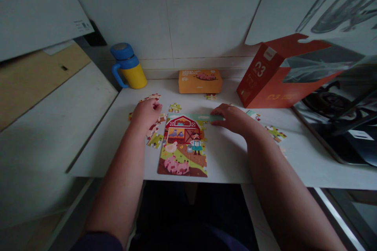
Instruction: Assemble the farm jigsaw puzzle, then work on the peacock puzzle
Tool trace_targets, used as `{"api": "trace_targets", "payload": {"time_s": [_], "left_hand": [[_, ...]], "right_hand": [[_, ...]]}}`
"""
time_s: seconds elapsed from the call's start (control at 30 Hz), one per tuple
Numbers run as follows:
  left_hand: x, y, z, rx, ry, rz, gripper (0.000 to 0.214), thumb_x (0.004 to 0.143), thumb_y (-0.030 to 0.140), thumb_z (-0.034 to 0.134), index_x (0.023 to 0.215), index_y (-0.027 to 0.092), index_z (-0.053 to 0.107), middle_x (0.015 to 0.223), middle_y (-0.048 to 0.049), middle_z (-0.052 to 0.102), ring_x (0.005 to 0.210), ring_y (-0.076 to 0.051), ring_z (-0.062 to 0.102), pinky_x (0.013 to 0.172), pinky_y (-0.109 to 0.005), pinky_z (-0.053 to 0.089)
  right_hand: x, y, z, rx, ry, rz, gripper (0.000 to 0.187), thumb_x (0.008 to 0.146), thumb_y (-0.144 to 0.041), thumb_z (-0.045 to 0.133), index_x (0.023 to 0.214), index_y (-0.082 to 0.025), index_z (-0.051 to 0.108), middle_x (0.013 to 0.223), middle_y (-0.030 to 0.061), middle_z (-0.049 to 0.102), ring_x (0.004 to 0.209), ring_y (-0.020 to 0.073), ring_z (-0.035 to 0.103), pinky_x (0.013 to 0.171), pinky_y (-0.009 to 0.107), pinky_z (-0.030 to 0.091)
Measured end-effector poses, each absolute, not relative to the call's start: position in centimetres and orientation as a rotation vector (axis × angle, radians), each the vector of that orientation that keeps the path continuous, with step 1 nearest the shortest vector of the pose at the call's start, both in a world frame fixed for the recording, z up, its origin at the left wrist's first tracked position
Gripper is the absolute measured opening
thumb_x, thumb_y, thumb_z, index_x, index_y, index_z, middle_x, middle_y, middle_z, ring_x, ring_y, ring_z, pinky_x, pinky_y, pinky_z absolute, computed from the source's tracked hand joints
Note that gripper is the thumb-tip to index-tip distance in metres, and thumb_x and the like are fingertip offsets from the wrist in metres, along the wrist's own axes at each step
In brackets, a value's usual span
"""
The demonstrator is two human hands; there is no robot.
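White table (228,160) against a pale wall, dim light. Farm-scene puzzle (182,147) lies flat close to the table's front edge, between the forearms. Likely trouble: a sideways push by the right hand (231,117) could unseat the pale-blue piece (209,117), which juts past the lower rows without a neighbour beneath. Sliding the whole sheet nearer could tip its bottom over the edge. Right fingers: parted, thumb apart, touching that piece, no clear pinch. Left hand (148,110): fingers curled among loose pieces (155,140); whether they grip one, cannot tell.
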State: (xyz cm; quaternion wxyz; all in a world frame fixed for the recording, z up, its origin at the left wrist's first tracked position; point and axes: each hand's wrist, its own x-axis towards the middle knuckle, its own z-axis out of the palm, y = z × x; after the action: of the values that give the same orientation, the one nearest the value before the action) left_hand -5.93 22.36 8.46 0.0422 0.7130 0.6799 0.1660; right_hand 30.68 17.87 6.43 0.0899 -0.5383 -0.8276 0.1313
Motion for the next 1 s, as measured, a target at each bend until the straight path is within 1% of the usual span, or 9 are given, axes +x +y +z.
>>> {"api": "trace_targets", "payload": {"time_s": [0.17,0.33,0.57,0.63,0.7,0.8,0.87,0.93,1.0], "left_hand": [[-5.8,22.3,8.5,2.189,2.062,0.487,0.025,0.096,0.039,0.062,0.099,0.022,0.08,0.101,-0.0086,0.082,0.093,-0.025,0.073,0.082,-0.032,0.051],[-5.7,22.2,8.6,2.201,2.015,0.499,0.025,0.095,0.038,0.062,0.096,0.021,0.08,0.096,-0.0082,0.082,0.088,-0.024,0.072,0.077,-0.031,0.048],[-5.6,22.4,8.2,2.111,2.062,0.586,0.026,0.095,0.041,0.062,0.096,0.022,0.08,0.095,-0.0078,0.082,0.085,-0.024,0.072,0.078,-0.031,0.05],[-5.8,22.7,8.0,2.099,2.063,0.638,0.027,0.095,0.041,0.062,0.097,0.022,0.08,0.097,-0.0091,0.083,0.087,-0.025,0.073,0.08,-0.032,0.051],[-6.0,23.0,7.8,2.095,2.049,0.695,0.028,0.095,0.041,0.061,0.098,0.021,0.081,0.101,-0.0108,0.083,0.09,-0.027,0.075,0.082,-0.034,0.052],[-6.4,23.3,7.9,2.069,2.066,0.747,0.029,0.096,0.041,0.06,0.099,0.021,0.08,0.103,-0.0121,0.083,0.093,-0.029,0.076,0.083,-0.035,0.052],[-6.6,23.3,8.2,2.05,2.099,0.742,0.03,0.096,0.043,0.06,0.098,0.021,0.08,0.1,-0.0125,0.083,0.092,-0.03,0.076,0.082,-0.035,0.052],[-6.6,23.3,8.5,2.041,2.108,0.735,0.031,0.095,0.044,0.06,0.096,0.02,0.08,0.099,-0.0124,0.083,0.092,-0.03,0.076,0.081,-0.035,0.053],[-6.7,23.3,8.6,2.038,2.104,0.742,0.03,0.095,0.044,0.06,0.096,0.021,0.08,0.099,-0.012,0.083,0.092,-0.03,0.076,0.081,-0.035,0.053]], "right_hand": [[30.0,17.8,6.6,-1.596,-2.453,0.38,0.035,0.094,-0.032,0.077,0.125,-0.017,0.077,0.124,0.0139,0.074,0.111,0.0277,0.069,0.1,0.035,0.05],[29.7,17.5,6.9,-1.599,-2.447,0.401,0.034,0.095,-0.032,0.077,0.126,-0.017,0.077,0.125,0.0139,0.074,0.114,0.0265,0.068,0.103,0.033,0.047],[25.4,16.2,8.3,-1.504,-2.361,0.278,0.026,0.102,-0.035,0.068,0.119,-0.018,0.078,0.122,0.0147,0.073,0.114,0.0275,0.065,0.105,0.039,0.046],[22.2,15.2,9.2,-1.458,-2.419,0.256,0.025,0.103,-0.036,0.066,0.118,-0.019,0.078,0.12,0.0149,0.073,0.112,0.0289,0.063,0.101,0.041,0.047],[18.5,13.8,9.9,-1.387,-2.533,0.24,0.03,0.103,-0.043,0.066,0.119,-0.019,0.078,0.118,0.0155,0.073,0.11,0.0308,0.063,0.097,0.043,0.05],[13.3,11.8,10.1,-1.3,-2.598,0.23,0.048,0.098,-0.058,0.07,0.119,-0.016,0.076,0.12,0.0173,0.073,0.114,0.0356,0.064,0.098,0.049,0.053],[10.6,10.9,9.7,-1.304,-2.63,0.242,0.058,0.096,-0.066,0.068,0.121,-0.014,0.075,0.126,0.0214,0.071,0.117,0.0392,0.064,0.097,0.053,0.054],[8.9,10.5,9.2,-1.362,-2.628,0.278,0.067,0.092,-0.067,0.072,0.129,-0.011,0.072,0.131,0.0242,0.068,0.118,0.0412,0.064,0.096,0.055,0.056],[7.9,10.5,9.0,-1.436,-2.612,0.334,0.069,0.092,-0.062,0.076,0.135,-0.008,0.068,0.135,0.0256,0.066,0.12,0.0414,0.064,0.095,0.055,0.058]]}}
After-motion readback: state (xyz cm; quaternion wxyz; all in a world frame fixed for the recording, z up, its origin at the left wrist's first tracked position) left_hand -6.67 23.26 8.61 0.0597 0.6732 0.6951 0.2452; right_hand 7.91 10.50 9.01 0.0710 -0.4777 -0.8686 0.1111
